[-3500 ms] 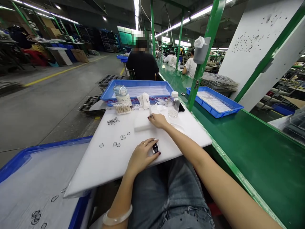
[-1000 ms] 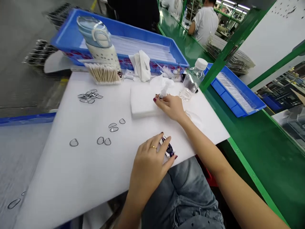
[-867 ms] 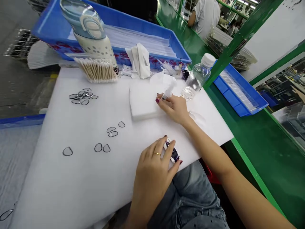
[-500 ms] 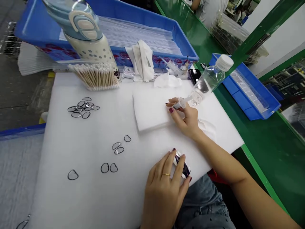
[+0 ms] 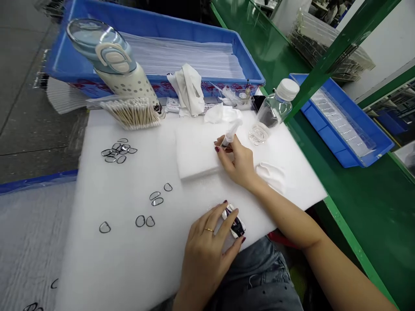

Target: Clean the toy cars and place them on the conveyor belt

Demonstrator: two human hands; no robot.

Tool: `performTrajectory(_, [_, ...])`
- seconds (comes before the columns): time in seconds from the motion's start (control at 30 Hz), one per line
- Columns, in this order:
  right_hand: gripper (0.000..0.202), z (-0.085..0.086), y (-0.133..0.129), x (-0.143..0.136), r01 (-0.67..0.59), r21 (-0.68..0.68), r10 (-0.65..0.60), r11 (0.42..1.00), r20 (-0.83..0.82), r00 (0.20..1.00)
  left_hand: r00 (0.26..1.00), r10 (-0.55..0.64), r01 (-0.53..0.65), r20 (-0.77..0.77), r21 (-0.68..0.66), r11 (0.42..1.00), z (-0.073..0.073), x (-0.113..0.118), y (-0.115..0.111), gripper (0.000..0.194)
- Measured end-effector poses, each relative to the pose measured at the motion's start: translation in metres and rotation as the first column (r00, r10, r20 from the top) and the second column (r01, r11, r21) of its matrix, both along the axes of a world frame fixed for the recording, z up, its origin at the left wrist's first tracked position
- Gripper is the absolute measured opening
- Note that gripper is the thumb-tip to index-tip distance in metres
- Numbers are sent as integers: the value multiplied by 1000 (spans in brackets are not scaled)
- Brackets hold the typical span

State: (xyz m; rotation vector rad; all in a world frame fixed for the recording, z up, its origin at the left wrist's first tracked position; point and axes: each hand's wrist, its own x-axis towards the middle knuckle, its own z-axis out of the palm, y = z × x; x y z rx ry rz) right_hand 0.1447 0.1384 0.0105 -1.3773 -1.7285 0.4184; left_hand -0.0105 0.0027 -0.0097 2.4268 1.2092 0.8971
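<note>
Left hand (image 5: 207,246): grip holds a small black-and-white piece (image 5: 239,227), fingers and thumb at its edges, near front of counter (image 5: 129,268). Right hand (image 5: 239,164): grip pinched on clear syringe-like tube (image 5: 230,136), at white pad (image 5: 194,151). Farther left, dark rings (image 5: 123,148).

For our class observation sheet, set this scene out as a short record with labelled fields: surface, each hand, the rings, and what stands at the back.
Surface: white board
Left hand: fingers around a small black-and-white car-shaped piece, near the board's front edge
Right hand: pinching a translucent syringe-like tube at a white foam block; contact with the block unclear
Rings on board: dark; one pile, plus six loose rings nearer the person
Back left: cotton swabs
Back right: clear bottle, white cap
Behind board: large blue tray
</note>
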Motion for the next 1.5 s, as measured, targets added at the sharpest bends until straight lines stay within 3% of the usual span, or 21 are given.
performTrajectory(0.2, [11, -3, 1, 6, -32, 0, 32, 999, 139, 990, 999, 17, -15, -40, 30, 999, -3, 1, 1, 36])
performTrajectory(0.47, [19, -5, 2, 14, -164, -47, 169, 985, 142, 975, 995, 70, -67, -72, 56, 996, -8, 3, 1, 39])
performTrajectory(0.67, [27, -5, 3, 15, -216, -50, 221, 975, 150, 964, 985, 151, -154, -83, -40, 987, -9, 5, 1, 40])
performTrajectory(0.8, [31, -3, -2, 15, -255, -60, 260, 965, 124, 958, 980, 156, -161, -121, -31, 986, -8, 2, 1, 38])
performTrajectory(1.1, [47, 15, -24, 6, -111, -135, 135, 984, 177, 975, 981, 131, -137, -143, -32, 990, -3, 5, 2, 42])
performTrajectory(1.33, [54, 3, -31, -1, -55, -42, 59, 998, 95, 994, 984, 122, -127, -132, -36, 991, -6, 3, 1, 46])
performTrajectory(1.5, [59, 3, -31, 1, -74, -65, 81, 995, 115, 990, 988, 106, -108, -111, -9, 994, -7, 4, 2, 47])
